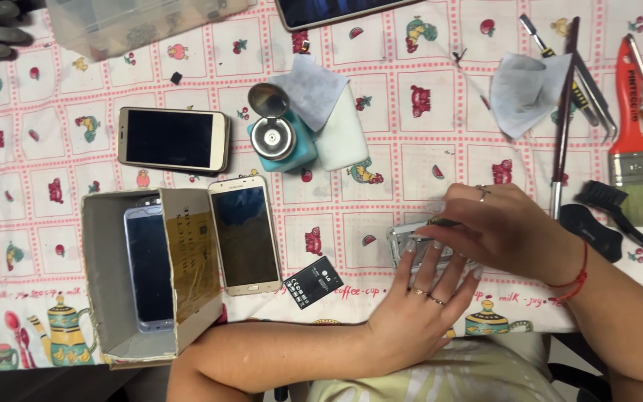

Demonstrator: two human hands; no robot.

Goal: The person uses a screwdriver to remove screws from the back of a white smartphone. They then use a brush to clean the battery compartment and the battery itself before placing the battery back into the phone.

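Left hand [418,305] flat, pinning silver phone [405,242] near table edge; right hand [500,227] pinching its top.

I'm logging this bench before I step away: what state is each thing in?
Silver phone: on the cloth, under both hands.
Left hand: flat, fingers on the silver phone.
Right hand: over the phone, fingertips down.
Gold phone: face up, screen dark.
White phone: face up, screen dark.
Box: open, phone inside.
Dispenser bottle: lid flipped open.
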